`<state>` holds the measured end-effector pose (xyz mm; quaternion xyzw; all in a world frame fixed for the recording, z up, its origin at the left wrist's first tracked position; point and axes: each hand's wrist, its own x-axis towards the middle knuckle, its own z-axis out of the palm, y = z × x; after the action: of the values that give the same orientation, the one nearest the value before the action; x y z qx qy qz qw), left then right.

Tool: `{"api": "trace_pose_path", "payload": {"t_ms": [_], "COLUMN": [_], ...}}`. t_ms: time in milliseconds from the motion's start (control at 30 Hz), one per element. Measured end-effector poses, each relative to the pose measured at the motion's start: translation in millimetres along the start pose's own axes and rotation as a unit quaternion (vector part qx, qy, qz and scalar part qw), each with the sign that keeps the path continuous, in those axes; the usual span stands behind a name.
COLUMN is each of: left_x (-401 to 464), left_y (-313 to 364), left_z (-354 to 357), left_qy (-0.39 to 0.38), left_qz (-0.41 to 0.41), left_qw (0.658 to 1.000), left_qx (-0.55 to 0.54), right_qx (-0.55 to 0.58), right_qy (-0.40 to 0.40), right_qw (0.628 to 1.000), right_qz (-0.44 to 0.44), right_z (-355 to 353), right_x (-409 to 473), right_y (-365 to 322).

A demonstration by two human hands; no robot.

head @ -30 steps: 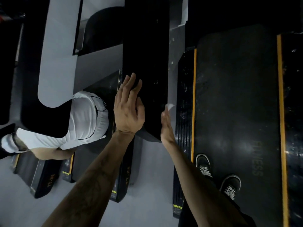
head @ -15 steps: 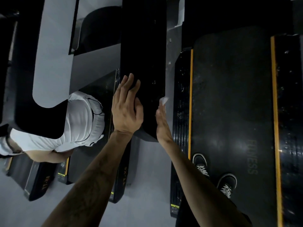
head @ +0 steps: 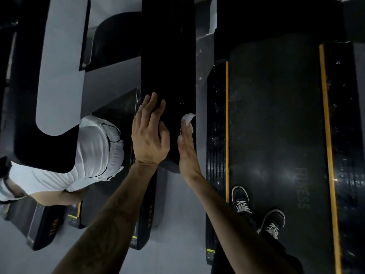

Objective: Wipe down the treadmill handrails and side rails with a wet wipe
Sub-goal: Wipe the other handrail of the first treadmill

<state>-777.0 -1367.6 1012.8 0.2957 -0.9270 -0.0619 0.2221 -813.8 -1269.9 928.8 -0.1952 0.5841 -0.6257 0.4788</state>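
Left hand (head: 151, 133) rests flat, fingers straight, on near end of black handrail (head: 167, 66). Right hand (head: 186, 149), fingers straight, presses white wet wipe (head: 187, 118) against handrail's right side. Feet stand on treadmill belt (head: 276, 115), right of the handrail.

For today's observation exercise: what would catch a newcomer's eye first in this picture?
Two bare forearms reach to the centre, where the left hand lies flat on a black handrail and the right hand presses a white wipe to its side. Right of them, orange stripes edge the treadmill belt; at left someone in white bends over.
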Motion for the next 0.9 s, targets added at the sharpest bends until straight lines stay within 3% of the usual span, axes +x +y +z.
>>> {"api": "trace_pose_path", "payload": {"t_ms": [200,400,700,900], "left_x": [0.1,-0.8,-2.7,-2.1], "left_y": [-0.9,-1.6,-3.1,-5.1], "left_z": [0.5,1.4,2.7,5.2], "left_qy": [0.004,0.008,0.012,0.025], "left_qz": [0.003,0.002,-0.002,-0.021], "left_qw": [1.000,1.000,0.999,0.997], "left_qx": [-0.002,-0.018,-0.046,-0.068], "right_qx": [0.013,-0.002,0.019,0.001], "right_qy": [-0.013,-0.031,-0.020,-0.036], "right_qw": [0.998,0.999,0.999,0.997], "right_qz": [0.057,-0.026,0.017,-0.066], "right_z": [-2.7,3.2,-1.3,4.6], "right_x": [-14.5,-22.9,-11.1,-17.3], "right_y": [7.6,-18.1,-8.6,-21.9]}}
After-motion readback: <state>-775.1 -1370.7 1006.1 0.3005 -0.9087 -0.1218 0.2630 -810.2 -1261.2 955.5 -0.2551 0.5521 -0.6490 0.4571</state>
